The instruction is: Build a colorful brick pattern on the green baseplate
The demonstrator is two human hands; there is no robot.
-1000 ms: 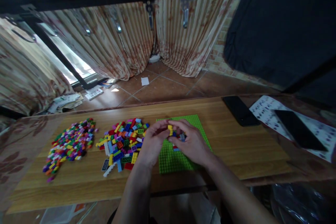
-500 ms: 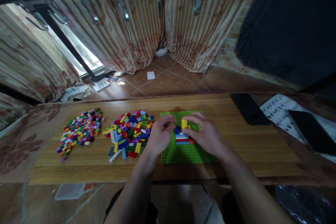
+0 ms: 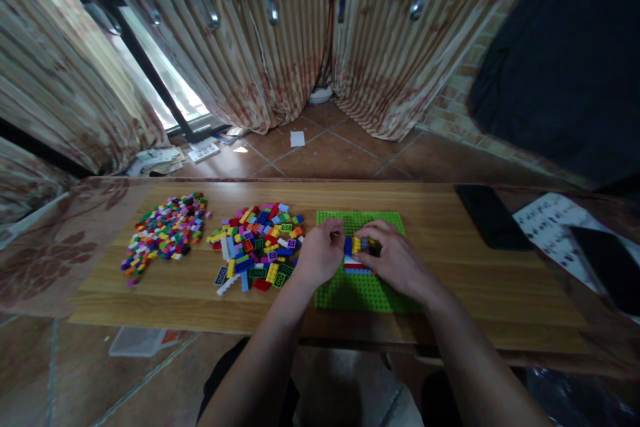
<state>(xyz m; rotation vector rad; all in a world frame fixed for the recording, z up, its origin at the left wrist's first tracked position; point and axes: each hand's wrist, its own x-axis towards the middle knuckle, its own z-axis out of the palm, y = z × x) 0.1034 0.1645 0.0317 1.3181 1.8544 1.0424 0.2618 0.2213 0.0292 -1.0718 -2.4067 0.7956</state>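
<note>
A green studded baseplate [image 3: 367, 293] lies on the wooden table [image 3: 450, 273]. On it stands a small block of stacked bricks [image 3: 358, 259] in blue, white and red, with a yellow brick [image 3: 356, 244] on top. My left hand [image 3: 321, 255] rests curled at the block's left side, fingers touching the plate beside it. My right hand [image 3: 398, 261] lies over the block's right side, its fingertips pressed on the yellow brick and the top row.
A heap of larger mixed bricks [image 3: 257, 250] lies left of the plate, a heap of small ones [image 3: 164, 233] further left. Two dark phones [image 3: 491, 217] [image 3: 607, 267] and a printed sheet [image 3: 553, 227] sit at the right. Curtains and tiled floor are beyond the table.
The yellow brick, held up between both hands a second ago, has come down onto the stacked block. Both hands have sunk to the plate. The camera has tilted downward.
</note>
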